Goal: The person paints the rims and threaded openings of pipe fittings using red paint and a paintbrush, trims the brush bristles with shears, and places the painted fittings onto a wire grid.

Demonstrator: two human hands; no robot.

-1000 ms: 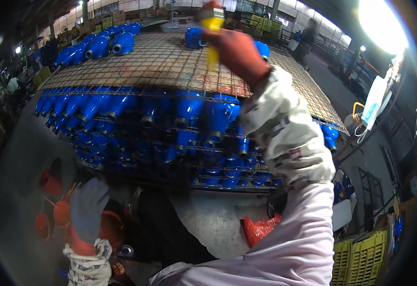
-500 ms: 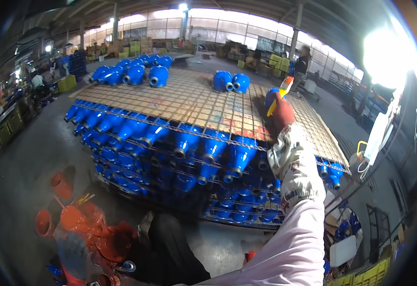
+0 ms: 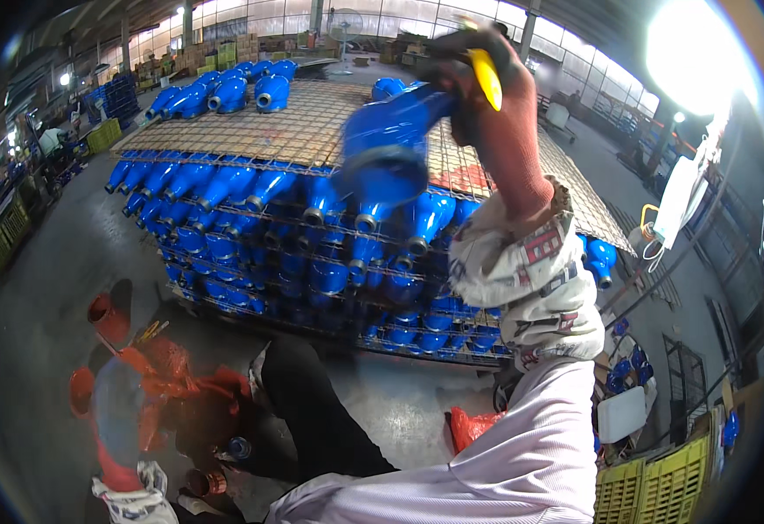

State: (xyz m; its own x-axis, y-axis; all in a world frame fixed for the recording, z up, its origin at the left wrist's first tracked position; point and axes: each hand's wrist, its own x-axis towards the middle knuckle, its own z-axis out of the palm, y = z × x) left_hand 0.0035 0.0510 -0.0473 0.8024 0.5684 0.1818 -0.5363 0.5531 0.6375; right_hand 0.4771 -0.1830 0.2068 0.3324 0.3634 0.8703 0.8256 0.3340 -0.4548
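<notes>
My right hand, in a dark-palmed red glove, is raised over the rack. Its fingers are closed on the narrow end of a blue-painted metal casting, whose wide round opening hangs toward me, smeared by motion. The same hand keeps a brush with a yellow handle; its bristles are hard to make out. At the lower left, my left hand, gloved in grey and red, is blurred above the red-stained floor, so its fingers cannot be read. Near it lie a red paint-covered patch and a red container.
A mesh-topped rack stands ahead, with several blue castings on its top and layers of them below. A red plastic bag lies by my legs. Yellow-green crates stand at lower right; a bright lamp hangs upper right.
My right hand has moved up and left from the rack's right side, and a blue casting is now lifted in it with the brush. My left hand has risen slightly in view.
</notes>
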